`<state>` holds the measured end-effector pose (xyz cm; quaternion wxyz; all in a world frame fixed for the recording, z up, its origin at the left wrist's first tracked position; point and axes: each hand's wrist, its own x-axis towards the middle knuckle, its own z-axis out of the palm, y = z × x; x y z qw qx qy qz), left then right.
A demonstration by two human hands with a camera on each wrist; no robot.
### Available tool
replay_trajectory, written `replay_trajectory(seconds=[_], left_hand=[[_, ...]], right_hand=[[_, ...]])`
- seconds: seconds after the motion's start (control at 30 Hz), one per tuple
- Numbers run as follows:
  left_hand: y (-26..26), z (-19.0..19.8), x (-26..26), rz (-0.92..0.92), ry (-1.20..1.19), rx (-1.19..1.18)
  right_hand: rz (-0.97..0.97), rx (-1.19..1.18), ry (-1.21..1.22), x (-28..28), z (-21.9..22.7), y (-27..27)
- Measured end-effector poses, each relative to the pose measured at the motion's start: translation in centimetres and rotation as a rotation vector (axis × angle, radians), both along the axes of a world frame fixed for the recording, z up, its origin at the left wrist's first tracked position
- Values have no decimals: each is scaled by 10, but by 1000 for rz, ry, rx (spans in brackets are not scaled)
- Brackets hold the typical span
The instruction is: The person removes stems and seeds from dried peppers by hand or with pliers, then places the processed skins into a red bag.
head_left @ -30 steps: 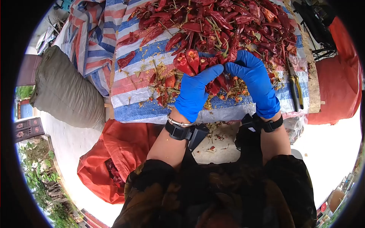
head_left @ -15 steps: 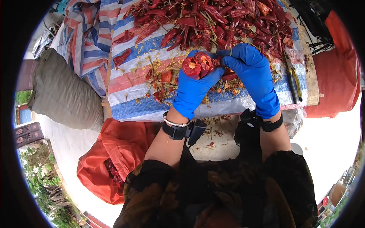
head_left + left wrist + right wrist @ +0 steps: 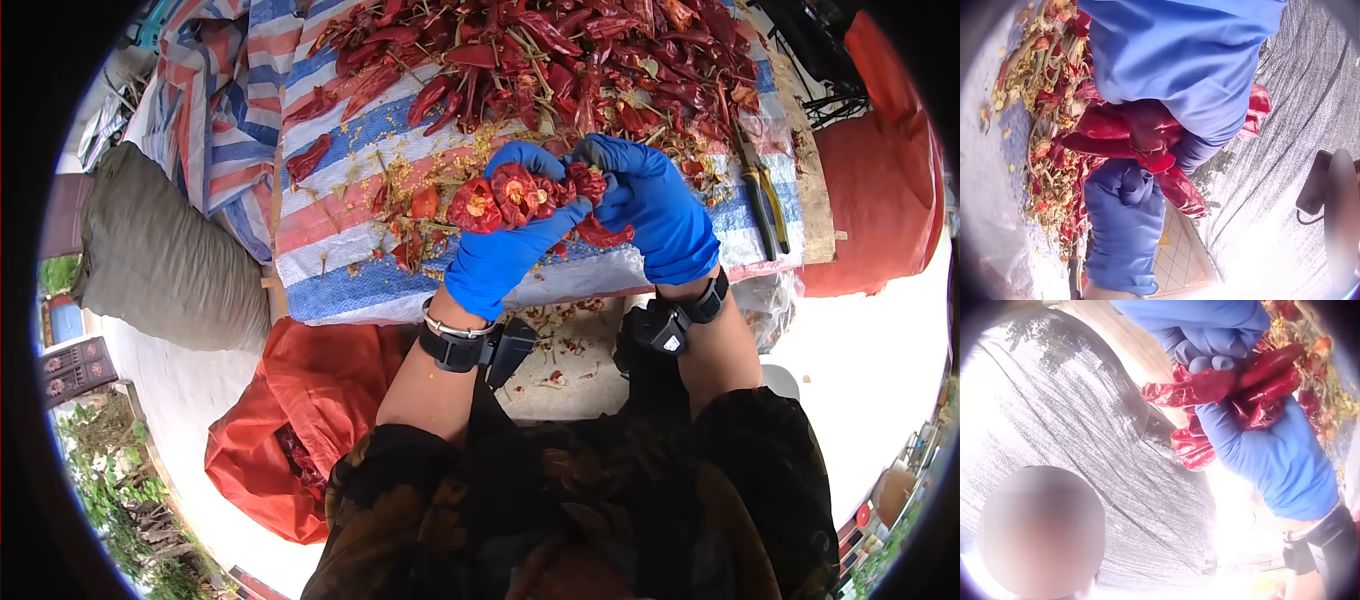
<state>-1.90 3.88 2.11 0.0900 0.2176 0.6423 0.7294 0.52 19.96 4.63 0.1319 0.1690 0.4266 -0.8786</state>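
Observation:
In the head view the blue-gloved left hand [image 3: 510,245] grips several dried red peppers [image 3: 518,195], their cut ends showing pale seeds. Beside it the gloved right hand [image 3: 655,215] pinches another red pepper [image 3: 587,182], its fingers curled near the left fingertips. The left wrist view shows long pepper bodies [image 3: 1147,134] between the two hands. From the right wrist camera, peppers [image 3: 1197,387] lie across the left palm [image 3: 1279,450], with the curled right fingers [image 3: 1213,359] against them.
A striped sheet [image 3: 330,290] covers the table, bearing a heap of dried peppers [image 3: 600,60], scattered seeds and yellow-handled pliers [image 3: 765,205]. A grey-green sack [image 3: 170,250] stands left, a red bag [image 3: 320,390] below it, and a red sack [image 3: 870,210] right.
The held peppers have tilted so their cut ends face the head camera. The right hand has turned, and its pepper now shows between the hands.

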Motion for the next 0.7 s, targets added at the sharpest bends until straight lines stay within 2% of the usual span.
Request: replay_trajectory(seconds=[0.07,0.13,0.2,0.27,0.3,0.33,0.4,0.47,0.5,0.57,0.6,0.63,0.67,0.7], left_hand=[[-1,-1,-2,2,13,46],[-1,3,-6,-151,-474,376],[2,1,-9,-106,-520,442],[4,0,-10,-101,-456,298],[5,8,-7,-90,-407,192],[5,7,-9,-89,-409,192],[6,2,-13,-87,-219,0],[5,4,-14,-84,-212,-50],[5,5,-14,-80,-201,-98],[3,-1,-16,-74,-139,-116],[2,-1,-17,-69,-74,-135],[2,0,-16,-70,-76,-134],[3,3,-15,-116,75,-182],[4,5,-14,-163,229,-230]], right_hand=[[-7,-91,20,-3,-5,0],[-12,-183,41,-7,-7,-5],[-234,483,439,-12,-6,-13],[-215,548,451,-9,-3,-11],[-233,855,568,-7,-4,-10],[-248,1163,679,-6,-5,-10],[-248,1152,662,-7,-9,-13],[-243,847,525,-10,-13,-13],[-243,848,524,-10,-13,-12],[-104,330,299,-10,-13,-6],[-104,331,298,-11,-16,-2],[6,35,226,-11,-22,2],[112,-262,154,-13,-28,5],[175,-363,304,-19,-27,3]])
